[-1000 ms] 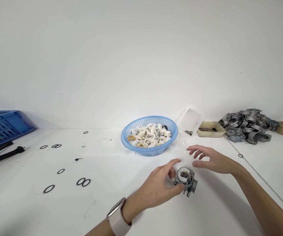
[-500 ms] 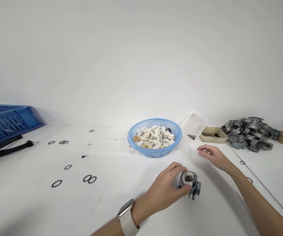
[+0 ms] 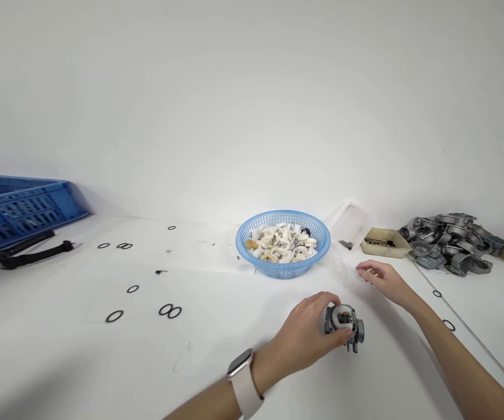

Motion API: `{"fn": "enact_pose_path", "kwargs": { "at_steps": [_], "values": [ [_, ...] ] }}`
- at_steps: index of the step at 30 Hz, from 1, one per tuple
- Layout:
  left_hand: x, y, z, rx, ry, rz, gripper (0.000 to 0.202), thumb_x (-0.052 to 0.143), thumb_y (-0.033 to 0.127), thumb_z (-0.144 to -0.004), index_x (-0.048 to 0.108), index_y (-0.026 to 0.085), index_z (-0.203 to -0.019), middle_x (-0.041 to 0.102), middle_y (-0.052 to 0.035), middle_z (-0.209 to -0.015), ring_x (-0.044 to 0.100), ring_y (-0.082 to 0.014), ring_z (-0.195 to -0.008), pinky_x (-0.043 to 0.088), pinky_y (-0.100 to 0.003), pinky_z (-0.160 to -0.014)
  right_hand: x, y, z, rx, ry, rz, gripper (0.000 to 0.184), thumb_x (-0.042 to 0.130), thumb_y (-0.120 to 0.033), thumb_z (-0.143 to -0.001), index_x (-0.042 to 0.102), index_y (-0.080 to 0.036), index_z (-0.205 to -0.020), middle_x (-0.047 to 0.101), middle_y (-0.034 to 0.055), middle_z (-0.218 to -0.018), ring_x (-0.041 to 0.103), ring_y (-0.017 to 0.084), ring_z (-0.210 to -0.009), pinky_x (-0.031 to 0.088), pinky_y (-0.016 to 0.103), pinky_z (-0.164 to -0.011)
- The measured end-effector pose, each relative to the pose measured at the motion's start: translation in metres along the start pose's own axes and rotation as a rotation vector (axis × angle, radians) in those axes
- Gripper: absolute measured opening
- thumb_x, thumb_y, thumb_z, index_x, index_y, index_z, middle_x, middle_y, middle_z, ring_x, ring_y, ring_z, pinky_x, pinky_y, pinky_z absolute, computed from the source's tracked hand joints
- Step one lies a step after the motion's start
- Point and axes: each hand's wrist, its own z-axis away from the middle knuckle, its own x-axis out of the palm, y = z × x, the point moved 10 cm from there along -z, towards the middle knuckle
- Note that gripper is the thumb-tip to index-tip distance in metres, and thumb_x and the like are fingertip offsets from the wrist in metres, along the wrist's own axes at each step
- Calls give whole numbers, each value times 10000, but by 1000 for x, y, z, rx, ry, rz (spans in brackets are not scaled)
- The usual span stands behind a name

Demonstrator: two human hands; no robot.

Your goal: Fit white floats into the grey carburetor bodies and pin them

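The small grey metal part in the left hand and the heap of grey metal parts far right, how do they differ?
The small grey metal part is one piece, gripped by the left hand; the heap of grey metal parts is many pieces piled together, untouched. The part sits near the person on the white table; the heap lies back by the wall. Both are dull grey metal.
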Motion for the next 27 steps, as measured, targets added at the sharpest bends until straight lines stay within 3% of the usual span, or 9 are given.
{"fn": "enact_pose_path", "kwargs": {
  "at_steps": [4,13,21,27],
  "values": [
    [0,0,0,-14,-4,32,246,739,352,-822,664,243,-1029,714,-3,-987,648,-241,-921,484,-336,-832,-2,4,-1,-5,12,-8,439,623,-628,-852,740,-221,-967,745,86,-1068,637,232,-792,532,403,-773],
    [3,8,-2,145,28,51,265,747,298,-848,719,239,-1104,708,-38,-1142,649,-243,-1045,496,-349,-953,-3,3,-2,-36,28,-7,426,613,-606,-859,734,-210,-962,748,86,-1050,644,227,-800,528,379,-751],
    [7,6,-2,132,4,-11,331,724,269,-868,710,218,-1195,631,-73,-1238,597,-269,-1178,483,-381,-1024,-15,8,-3,-67,90,78,418,584,-588,-875,745,-222,-997,766,79,-1004,666,220,-740,547,359,-684],
    [5,12,-1,151,-16,42,294,735,224,-858,713,227,-1151,676,-42,-1178,649,-229,-1066,504,-341,-972,-38,8,-39,-127,167,298,362,509,-456,-909,742,-206,-1029,774,101,-1056,702,264,-874,561,375,-766]
  ]
}}
